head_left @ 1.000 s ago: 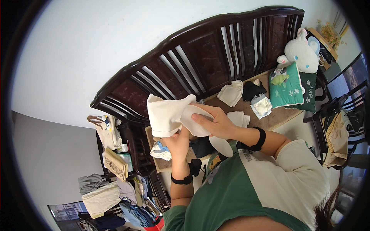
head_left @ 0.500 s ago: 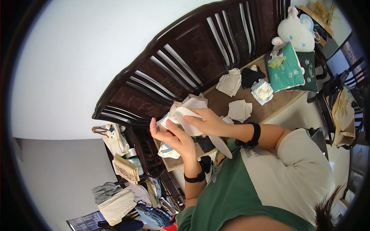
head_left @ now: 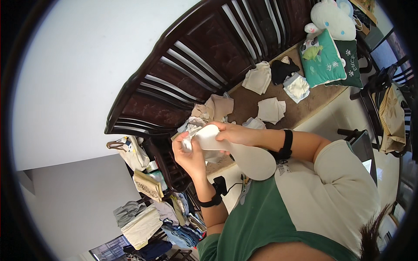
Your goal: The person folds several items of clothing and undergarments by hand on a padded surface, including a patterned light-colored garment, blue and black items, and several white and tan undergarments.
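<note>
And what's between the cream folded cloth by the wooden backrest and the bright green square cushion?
Head view: a black crumpled cloth, with a white-and-blue cloth beside it.

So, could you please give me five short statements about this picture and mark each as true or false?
1. The right hand holds a white pad. True.
2. The left hand is far from the pad. False: it is at the pad's upper end.
3. The plush toy is black. False: it is mainly white.
4. A black cloth lies on the brown seat. True.
5. The bright green cushion partly covers a darker cushion. True.
</note>
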Tool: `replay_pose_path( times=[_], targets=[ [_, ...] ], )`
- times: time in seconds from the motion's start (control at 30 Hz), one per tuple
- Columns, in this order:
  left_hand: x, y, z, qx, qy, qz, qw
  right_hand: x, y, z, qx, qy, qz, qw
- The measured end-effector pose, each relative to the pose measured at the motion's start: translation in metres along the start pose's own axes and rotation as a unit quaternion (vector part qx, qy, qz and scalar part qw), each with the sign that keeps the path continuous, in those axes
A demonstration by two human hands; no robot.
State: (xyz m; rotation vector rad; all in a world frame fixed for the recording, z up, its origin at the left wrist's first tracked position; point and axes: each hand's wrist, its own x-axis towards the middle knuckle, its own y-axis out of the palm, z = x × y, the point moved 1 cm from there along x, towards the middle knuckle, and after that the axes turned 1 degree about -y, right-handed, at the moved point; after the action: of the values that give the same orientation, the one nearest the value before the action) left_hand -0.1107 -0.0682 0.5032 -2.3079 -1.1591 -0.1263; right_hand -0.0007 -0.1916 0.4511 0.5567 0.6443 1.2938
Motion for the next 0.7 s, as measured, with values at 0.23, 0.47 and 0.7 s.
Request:
replay_pose_path(
  times=[0.23, 0.47, 0.7],
  targets=[
    [-0.003, 0.006, -0.007, 0.089, -0.002, -0.099, 0.991, 0.005, -0.008, -0.028, -0.142, -0.109, -0.094, 0.979],
    [-0.009, 0.011, 0.013, 0.157, -0.036, -0.132, 0.978, -0.006, 0.001, -0.023, -0.219, -0.136, -0.122, 0.959],
    [-0.014, 0.022, 0.025, 0.149, -0.007, -0.155, 0.977, -0.022, 0.006, -0.017, -0.404, -0.202, -0.115, 0.884]
  ],
)
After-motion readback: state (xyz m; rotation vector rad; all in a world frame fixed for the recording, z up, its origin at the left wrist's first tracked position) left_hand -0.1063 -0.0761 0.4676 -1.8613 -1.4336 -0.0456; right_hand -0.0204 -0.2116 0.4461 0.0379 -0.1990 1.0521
